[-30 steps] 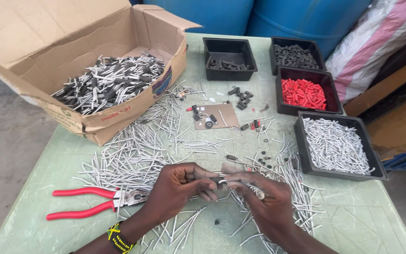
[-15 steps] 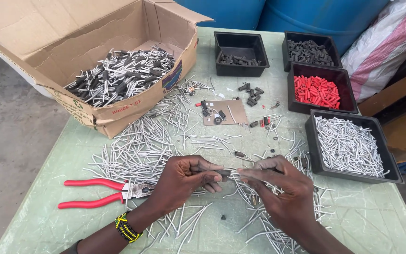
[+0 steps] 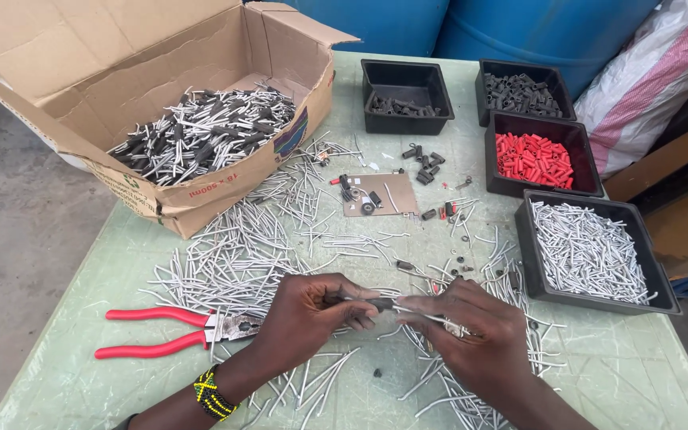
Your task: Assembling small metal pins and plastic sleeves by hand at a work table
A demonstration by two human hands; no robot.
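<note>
Two hands are meeting at the desk's (image 3: 81, 382) six o'clock edge: the left hand (image 3: 308, 314) is pinching a dark sleeve (image 3: 381, 303), the right hand (image 3: 471, 330) gripping a grey wire pin (image 3: 431, 317), long axes running nine-to-three, tips touching.

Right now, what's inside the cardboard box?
The cardboard box lies open, holding a heap of silver metal pins with black sleeves. The box floor beneath the heap and anything behind the near wall stay hidden.
</note>
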